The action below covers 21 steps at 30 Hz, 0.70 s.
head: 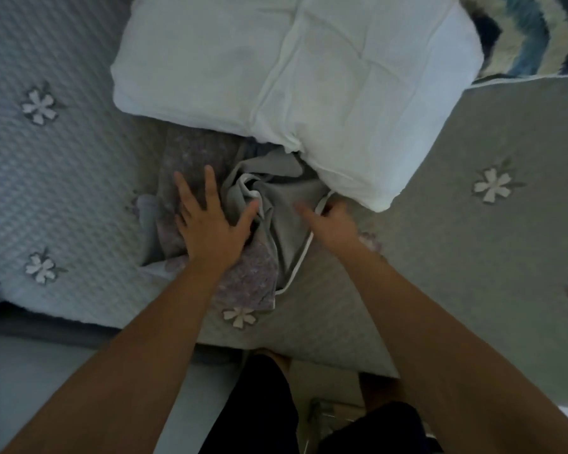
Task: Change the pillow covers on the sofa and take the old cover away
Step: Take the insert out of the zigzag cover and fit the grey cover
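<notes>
A bare white pillow point(295, 83) lies across the sofa seat, its near corner resting over a crumpled grey pillow cover point(286, 204) with white piping. My left hand point(210, 224) lies flat with spread fingers on the cover's purple-grey patterned side point(250, 283), pressing it down. My right hand point(332, 224) is blurred and sits at the cover's right edge, where the white piping runs past its fingers. Whether those fingers hold the piping is unclear.
The sofa seat point(473, 257) is covered by a quilted pale spread with embroidered white flowers. A shaggy blue and cream cushion point(532, 31) sits at the top right. My legs in dark shorts point(269, 404) stand at the seat's front edge.
</notes>
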Tool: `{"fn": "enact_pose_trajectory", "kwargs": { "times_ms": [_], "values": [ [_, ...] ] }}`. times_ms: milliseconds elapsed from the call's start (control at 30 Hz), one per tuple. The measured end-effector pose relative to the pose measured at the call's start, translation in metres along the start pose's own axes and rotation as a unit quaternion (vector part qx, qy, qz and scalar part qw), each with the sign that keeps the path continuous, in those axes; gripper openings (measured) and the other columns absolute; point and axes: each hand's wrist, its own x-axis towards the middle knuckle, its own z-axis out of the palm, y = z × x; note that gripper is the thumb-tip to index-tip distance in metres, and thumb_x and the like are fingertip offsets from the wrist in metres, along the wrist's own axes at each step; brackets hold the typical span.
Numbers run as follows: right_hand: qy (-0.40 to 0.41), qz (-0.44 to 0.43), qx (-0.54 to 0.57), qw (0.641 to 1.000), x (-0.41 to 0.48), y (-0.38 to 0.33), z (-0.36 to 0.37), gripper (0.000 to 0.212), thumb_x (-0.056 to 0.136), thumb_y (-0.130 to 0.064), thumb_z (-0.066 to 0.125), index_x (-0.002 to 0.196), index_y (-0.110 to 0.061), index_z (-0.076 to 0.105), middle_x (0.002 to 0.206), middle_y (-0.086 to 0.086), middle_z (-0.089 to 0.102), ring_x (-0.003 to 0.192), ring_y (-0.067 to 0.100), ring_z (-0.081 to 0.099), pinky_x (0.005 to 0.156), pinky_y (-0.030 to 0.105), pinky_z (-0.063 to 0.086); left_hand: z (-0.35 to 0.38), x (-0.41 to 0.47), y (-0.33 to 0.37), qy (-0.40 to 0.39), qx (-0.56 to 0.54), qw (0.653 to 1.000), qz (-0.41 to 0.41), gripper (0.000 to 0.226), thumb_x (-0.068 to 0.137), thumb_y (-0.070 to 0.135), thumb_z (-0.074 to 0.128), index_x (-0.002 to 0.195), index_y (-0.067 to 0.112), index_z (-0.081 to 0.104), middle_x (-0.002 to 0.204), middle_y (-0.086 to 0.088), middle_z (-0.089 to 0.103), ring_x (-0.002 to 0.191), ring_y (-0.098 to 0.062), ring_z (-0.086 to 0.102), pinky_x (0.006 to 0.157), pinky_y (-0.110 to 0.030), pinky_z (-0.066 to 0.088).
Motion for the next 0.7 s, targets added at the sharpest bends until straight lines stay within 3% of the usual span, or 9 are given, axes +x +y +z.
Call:
{"fn": "enact_pose_trajectory", "kwargs": {
  "times_ms": [67,133,200,267,333,400,500,567,700],
  "values": [
    [-0.003,-0.057,0.04,0.998,-0.002,-0.004,0.034,0.085,0.08,-0.055,0.072,0.145,-0.012,0.037,0.144,0.007,0.051,0.129,0.027,0.052,0.105,0.032,0.041,-0.003,-0.001,-0.015,0.073,0.01,0.994,-0.083,0.099,0.082,0.081,0.04,0.155,0.028,-0.001,0.161,-0.02,0.0,0.145,-0.042,0.015,0.111,-0.062,0.017],
    [-0.068,-0.126,-0.018,0.99,-0.007,-0.001,0.067,0.063,0.088,-0.037,0.066,0.142,-0.015,0.043,0.137,0.009,0.057,0.126,0.03,0.054,0.106,0.042,0.044,-0.003,-0.004,-0.039,0.02,0.009,0.976,-0.218,0.107,0.08,0.072,0.055,0.155,0.023,-0.003,0.16,-0.019,0.014,0.144,-0.04,0.021,0.112,-0.06,0.02],
    [-0.132,-0.176,-0.11,0.969,-0.019,0.007,0.098,0.044,0.094,-0.02,0.057,0.137,-0.016,0.05,0.134,0.011,0.06,0.124,0.032,0.054,0.105,0.042,0.043,-0.006,-0.012,-0.064,-0.045,-0.069,0.969,-0.234,0.096,0.087,0.053,0.062,0.155,0.025,0.0,0.151,-0.017,0.036,0.133,-0.038,0.042,0.108,-0.052,0.034],
    [-0.198,-0.221,-0.177,0.938,-0.038,0.006,0.119,0.026,0.094,-0.012,0.052,0.119,-0.011,0.06,0.119,0.013,0.066,0.112,0.03,0.059,0.096,0.035,0.045,-0.022,-0.024,-0.083,-0.009,-0.068,0.976,-0.206,0.071,0.095,0.033,0.054,0.153,0.031,0.013,0.144,-0.014,0.047,0.122,-0.039,0.052,0.097,-0.05,0.044],
    [-0.246,-0.243,-0.219,0.912,-0.058,0.001,0.132,0.008,0.096,-0.008,0.052,0.1,-0.007,0.059,0.097,0.015,0.063,0.094,0.028,0.058,0.081,0.032,0.042,-0.049,-0.033,-0.099,0.052,0.0,0.965,-0.258,0.06,0.097,0.023,0.047,0.151,0.032,0.021,0.145,-0.014,0.044,0.124,-0.038,0.049,0.095,-0.052,0.043],
    [-0.273,-0.251,-0.237,0.898,-0.073,-0.009,0.139,0.016,0.098,-0.012,0.052,0.11,-0.004,0.059,0.102,0.017,0.064,0.094,0.031,0.06,0.083,0.039,0.047,-0.076,-0.044,-0.122,0.076,0.041,0.945,-0.315,0.065,0.096,0.021,0.049,0.153,0.03,0.018,0.149,-0.018,0.037,0.129,-0.039,0.043,0.099,-0.053,0.039],
    [-0.237,-0.254,-0.223,0.911,-0.079,-0.015,0.132,0.039,0.097,-0.017,0.056,0.135,-0.009,0.053,0.118,0.019,0.065,0.102,0.032,0.061,0.094,0.048,0.048,-0.095,-0.051,-0.157,0.023,0.055,0.945,-0.322,0.073,0.094,0.039,0.052,0.154,0.019,0.015,0.151,-0.028,0.024,0.133,-0.046,0.032,0.105,-0.057,0.032],
    [-0.157,-0.268,-0.222,0.924,-0.068,-0.016,0.108,0.051,0.094,-0.017,0.061,0.142,-0.009,0.047,0.132,0.021,0.057,0.113,0.032,0.058,0.102,0.05,0.044,-0.096,-0.041,-0.151,0.004,0.052,0.955,-0.293,0.079,0.093,0.051,0.051,0.154,0.017,0.015,0.155,-0.027,0.013,0.141,-0.045,0.018,0.112,-0.059,0.021],
    [0.051,-0.249,-0.183,0.95,-0.047,-0.022,0.01,0.048,0.096,-0.023,0.058,0.141,-0.013,0.046,0.137,0.015,0.048,0.12,0.03,0.052,0.101,0.036,0.041,-0.078,-0.007,-0.064,0.025,0.034,0.991,-0.127,0.083,0.091,0.059,0.048,0.154,0.018,0.015,0.158,-0.027,0.003,0.145,-0.045,0.008,0.116,-0.06,0.009]
  ]
}}
